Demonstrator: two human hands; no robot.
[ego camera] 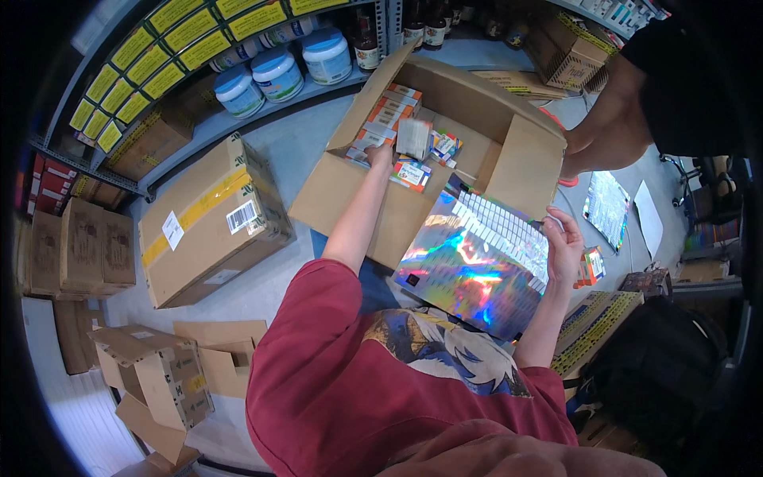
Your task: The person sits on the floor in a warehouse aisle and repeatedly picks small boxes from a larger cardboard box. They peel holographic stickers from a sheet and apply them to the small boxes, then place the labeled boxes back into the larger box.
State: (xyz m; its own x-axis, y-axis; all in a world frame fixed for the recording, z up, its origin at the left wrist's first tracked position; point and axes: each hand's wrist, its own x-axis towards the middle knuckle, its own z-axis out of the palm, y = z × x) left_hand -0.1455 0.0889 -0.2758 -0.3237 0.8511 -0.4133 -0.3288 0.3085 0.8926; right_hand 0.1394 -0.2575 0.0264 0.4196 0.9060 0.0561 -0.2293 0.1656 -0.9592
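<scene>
An open cardboard carton (506, 161) stands before me with its flaps spread. Inside, a row of small orange-and-white boxes (381, 122) runs along the left wall, with several looser ones, such as a colourful small box (411, 173), beside it. My left hand (380, 156) reaches in and touches the near end of that row; whether its fingers grip a box is not clear. Across the carton's near flap lies a shiny holographic sheet of stickers (465, 262), rows of white ones along its far side. My right hand (563, 244) pinches the sheet's right edge.
At left lies a taped carton (202, 220); an opened carton (155, 381) is nearer. Metal shelves (322, 89) hold white tubs (277, 74) and bottles. Another person's arm (608, 119) is beyond the carton's right side. A second shiny sheet (606, 208) and a black bag (656, 358) are at right.
</scene>
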